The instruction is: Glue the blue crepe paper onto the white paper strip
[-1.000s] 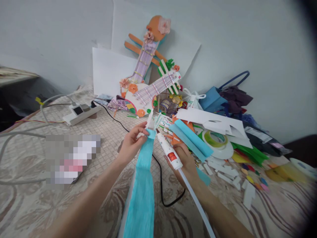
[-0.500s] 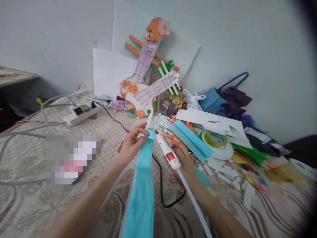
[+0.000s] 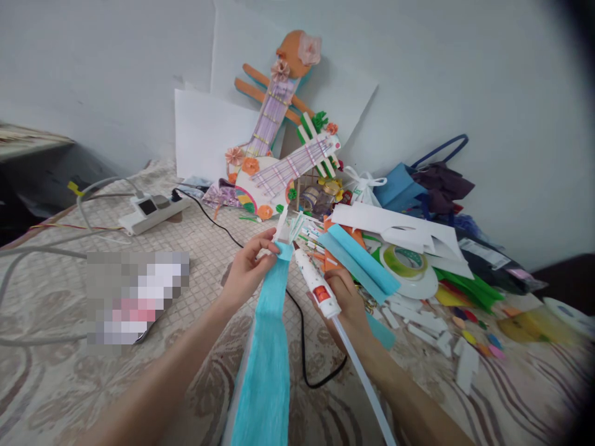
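Note:
My left hand (image 3: 255,263) pinches the far end of a long strip covered in turquoise crepe paper (image 3: 267,359), which stretches back toward me. White pieces (image 3: 281,228) stick out past the strip's far end, just beyond my fingertips. Wrapped in my right hand (image 3: 346,303) is a white hot glue gun (image 3: 312,277) with a red patch. A long translucent glue stick (image 3: 362,375) trails from its rear. The gun's nozzle points at the right edge of the strip's far end; whether it touches cannot be made out.
Two decorated paper-craft instruments (image 3: 288,167) lean against the wall. A power strip (image 3: 151,214) and a blurred-out phone-like object (image 3: 144,303) lie left. Turquoise paper (image 3: 360,263), a tape roll (image 3: 403,262) and white scraps (image 3: 427,322) crowd the right. A black cord (image 3: 303,347) loops between my arms.
The glue gun has shifted very slightly, its nozzle now showing beside the strip's edge. My left hand keeps its hold in the same place.

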A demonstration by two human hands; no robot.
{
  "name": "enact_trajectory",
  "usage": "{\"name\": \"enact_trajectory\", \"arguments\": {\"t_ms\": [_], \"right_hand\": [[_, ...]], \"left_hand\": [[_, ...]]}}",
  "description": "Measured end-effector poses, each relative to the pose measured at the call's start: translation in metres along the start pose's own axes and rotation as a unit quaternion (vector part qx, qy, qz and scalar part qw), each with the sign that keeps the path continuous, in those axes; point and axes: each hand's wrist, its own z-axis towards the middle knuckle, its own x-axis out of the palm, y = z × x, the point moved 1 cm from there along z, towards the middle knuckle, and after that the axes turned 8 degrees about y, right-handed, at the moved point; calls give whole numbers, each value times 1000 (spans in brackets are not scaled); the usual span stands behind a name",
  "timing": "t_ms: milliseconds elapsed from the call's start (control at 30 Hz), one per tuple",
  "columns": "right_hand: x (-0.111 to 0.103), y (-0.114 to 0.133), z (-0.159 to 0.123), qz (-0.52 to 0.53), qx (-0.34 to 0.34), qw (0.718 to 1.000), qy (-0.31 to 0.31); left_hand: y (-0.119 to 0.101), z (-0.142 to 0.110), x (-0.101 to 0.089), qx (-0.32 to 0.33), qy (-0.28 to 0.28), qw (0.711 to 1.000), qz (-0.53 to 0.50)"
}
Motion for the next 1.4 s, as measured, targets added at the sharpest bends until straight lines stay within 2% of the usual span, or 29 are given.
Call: {"name": "enact_trajectory", "arguments": {"t_ms": [167, 367, 533, 767, 1100, 1400], "right_hand": [[-2, 2, 0, 12, -5, 1000, 12], [-5, 5, 2, 18, -24, 999, -14], [-3, 4, 3, 9, -10, 1000, 1], [-10, 10, 1, -3, -82, 996, -39], [-21, 35, 17, 15, -87, 996, 30], [-22, 38, 24, -24, -59, 997, 41]], "left_hand": [[0, 0, 0, 5, 6, 1000, -2], [-1, 0, 1, -1, -3, 1000, 2], [-1, 0, 0, 0, -7, 1000, -3], [2, 0, 0, 0, -1, 1000, -13], [-1, 0, 5, 26, -3, 1000, 6], [2, 0, 7, 44, 7, 999, -2]]}}
